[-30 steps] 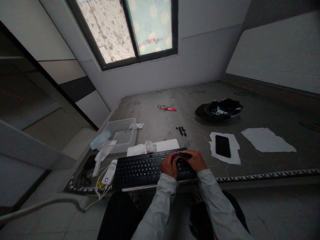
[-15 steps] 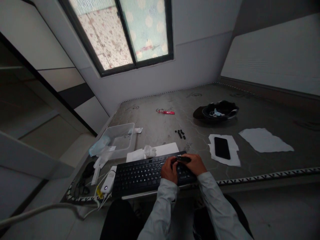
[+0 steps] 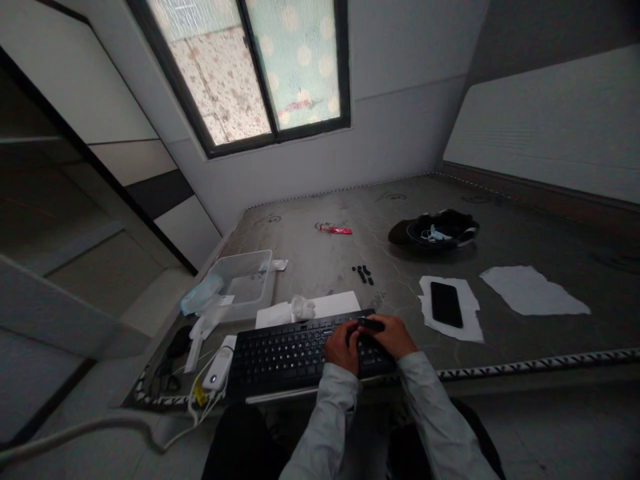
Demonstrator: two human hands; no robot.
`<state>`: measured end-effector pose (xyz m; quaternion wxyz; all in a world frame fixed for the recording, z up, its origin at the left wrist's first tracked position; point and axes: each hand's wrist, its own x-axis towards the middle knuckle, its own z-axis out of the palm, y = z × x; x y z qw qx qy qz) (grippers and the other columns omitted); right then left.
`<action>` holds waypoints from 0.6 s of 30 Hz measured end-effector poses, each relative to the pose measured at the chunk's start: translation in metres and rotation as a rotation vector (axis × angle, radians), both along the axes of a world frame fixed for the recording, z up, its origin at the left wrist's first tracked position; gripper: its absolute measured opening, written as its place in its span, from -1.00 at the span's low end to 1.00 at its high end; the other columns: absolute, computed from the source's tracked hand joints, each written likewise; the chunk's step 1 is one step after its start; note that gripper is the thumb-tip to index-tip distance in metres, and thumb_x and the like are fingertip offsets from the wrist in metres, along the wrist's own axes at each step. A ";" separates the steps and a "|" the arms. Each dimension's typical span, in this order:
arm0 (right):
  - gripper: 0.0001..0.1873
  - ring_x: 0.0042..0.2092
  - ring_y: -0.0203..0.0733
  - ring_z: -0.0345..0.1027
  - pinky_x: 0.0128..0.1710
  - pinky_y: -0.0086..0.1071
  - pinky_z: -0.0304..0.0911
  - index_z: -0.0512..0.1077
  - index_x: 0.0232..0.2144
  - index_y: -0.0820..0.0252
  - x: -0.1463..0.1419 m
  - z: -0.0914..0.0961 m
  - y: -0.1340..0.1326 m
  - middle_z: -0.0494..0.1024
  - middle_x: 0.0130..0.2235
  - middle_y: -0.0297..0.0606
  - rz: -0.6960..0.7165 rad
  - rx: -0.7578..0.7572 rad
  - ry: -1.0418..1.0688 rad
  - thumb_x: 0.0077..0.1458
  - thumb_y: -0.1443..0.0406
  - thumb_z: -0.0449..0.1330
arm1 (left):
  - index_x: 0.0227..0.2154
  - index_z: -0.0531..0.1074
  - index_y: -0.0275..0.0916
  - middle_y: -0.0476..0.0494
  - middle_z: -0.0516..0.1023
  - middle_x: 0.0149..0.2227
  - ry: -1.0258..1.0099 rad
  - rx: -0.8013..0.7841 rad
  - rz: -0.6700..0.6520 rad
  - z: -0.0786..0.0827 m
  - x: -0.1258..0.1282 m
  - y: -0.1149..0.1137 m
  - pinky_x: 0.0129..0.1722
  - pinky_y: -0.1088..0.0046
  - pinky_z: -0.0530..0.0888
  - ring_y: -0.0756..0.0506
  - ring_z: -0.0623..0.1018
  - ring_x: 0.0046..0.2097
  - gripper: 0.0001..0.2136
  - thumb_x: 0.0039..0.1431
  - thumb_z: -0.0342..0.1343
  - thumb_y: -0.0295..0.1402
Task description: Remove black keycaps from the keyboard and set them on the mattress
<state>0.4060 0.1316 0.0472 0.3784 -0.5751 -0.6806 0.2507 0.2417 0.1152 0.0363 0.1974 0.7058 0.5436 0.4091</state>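
Observation:
A black keyboard (image 3: 280, 353) lies along the near edge of the bed-like surface. Over its right part, my right hand (image 3: 397, 337) is closed around a short dark handheld object (image 3: 371, 325), whose exact kind I cannot make out. My left hand (image 3: 343, 348) is beside it, resting on the keys with fingers curled and fingertips close to the object's left end. Whatever those left fingertips pinch, if anything, is hidden. Beyond the keyboard lie several small black pieces (image 3: 363, 275) that look like loose keycaps.
Behind the keyboard are white paper (image 3: 340, 304) and a crumpled tissue (image 3: 302, 308). To the left stand a clear plastic box (image 3: 255, 287) and a white power strip (image 3: 218, 370) with cables. A phone (image 3: 447, 305), a dark cap (image 3: 400, 233) and a red-handled tool (image 3: 337, 231) lie farther off.
The view has tilted slightly, so everything sits a little lower in the picture. Both hands keep nearly the same place over the keyboard, the dark object still in my right hand.

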 end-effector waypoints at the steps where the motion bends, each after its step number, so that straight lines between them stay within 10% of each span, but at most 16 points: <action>1: -0.67 -0.24 -0.08 0.52 -0.24 -0.33 0.30 0.58 -0.33 0.03 0.000 -0.001 0.000 0.64 -0.32 -0.29 0.001 -0.002 0.002 0.07 -0.02 0.18 | -0.14 0.47 -0.15 -0.06 0.61 -0.17 0.000 -0.001 -0.004 0.000 0.000 0.000 -0.11 0.35 0.49 -0.09 0.58 -0.13 -0.80 0.21 0.07 -0.47; 8: -0.64 -0.28 -0.09 0.51 -0.23 -0.32 0.31 0.58 -0.35 0.09 0.005 -0.001 0.001 0.63 -0.35 -0.28 -0.028 -0.011 0.099 0.03 -0.03 0.22 | 0.00 0.40 -0.12 -0.02 0.62 -0.21 0.000 -0.018 0.051 -0.001 0.001 -0.001 -0.14 0.34 0.48 -0.09 0.59 -0.20 -0.71 0.21 0.10 -0.43; 18: -0.37 -0.23 0.04 0.50 -0.31 -0.32 0.32 0.61 -0.24 0.21 0.025 -0.013 0.009 0.63 -0.35 -0.14 -0.490 -0.028 0.100 -0.04 -0.19 0.18 | -0.19 0.49 -0.15 -0.08 0.60 -0.21 0.176 0.039 -0.022 0.010 0.004 -0.007 -0.15 0.32 0.42 -0.13 0.55 -0.15 -0.83 0.23 0.05 -0.47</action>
